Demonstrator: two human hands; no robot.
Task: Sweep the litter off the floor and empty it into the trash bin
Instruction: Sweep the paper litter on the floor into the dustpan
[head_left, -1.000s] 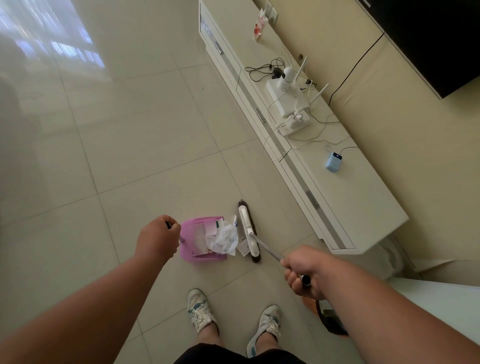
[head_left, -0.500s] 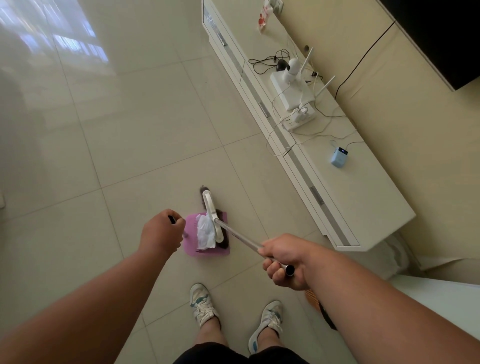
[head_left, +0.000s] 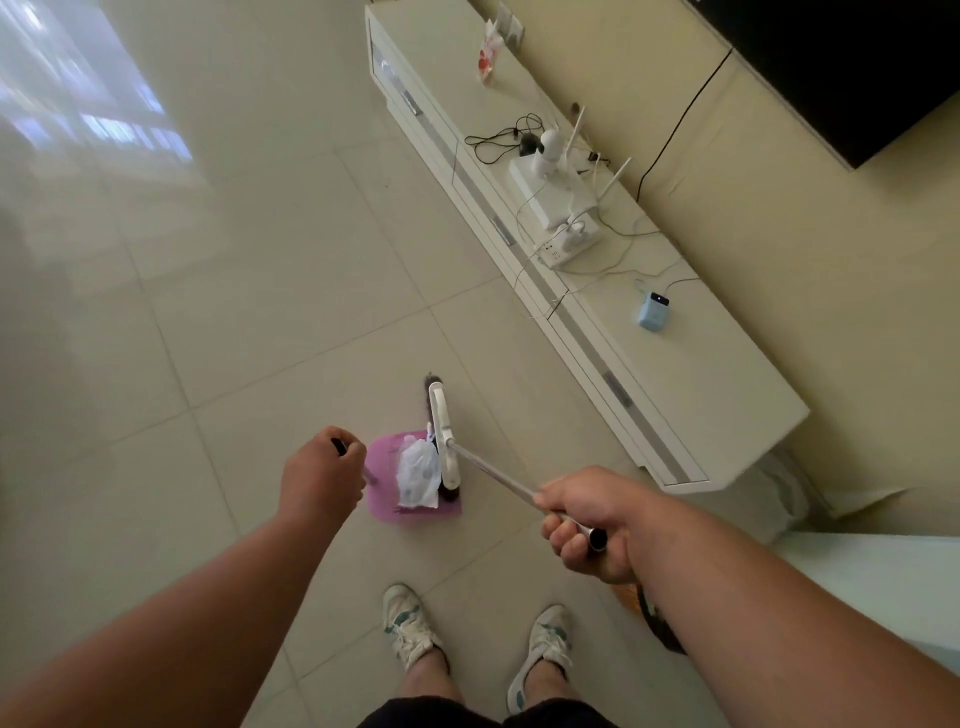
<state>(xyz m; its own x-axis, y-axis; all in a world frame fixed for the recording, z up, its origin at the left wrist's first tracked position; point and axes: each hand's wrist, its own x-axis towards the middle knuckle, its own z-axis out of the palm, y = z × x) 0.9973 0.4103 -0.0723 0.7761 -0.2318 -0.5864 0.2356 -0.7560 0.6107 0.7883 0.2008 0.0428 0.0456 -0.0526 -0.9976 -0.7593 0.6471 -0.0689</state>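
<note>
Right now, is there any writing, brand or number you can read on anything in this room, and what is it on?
None can be read.
Red and white packet on the TV stand: print too blurred.
Power strip: markings too small.
Blue device: no legible label.
Dustpan, broom, shoes: no text visible.

Broom meets dustpan
Right hand (head_left: 587, 522) grips the broom (head_left: 447, 441), pressing white litter (head_left: 417, 474) onto the pink dustpan (head_left: 382, 462); left hand (head_left: 322, 475) steadies it.
</note>
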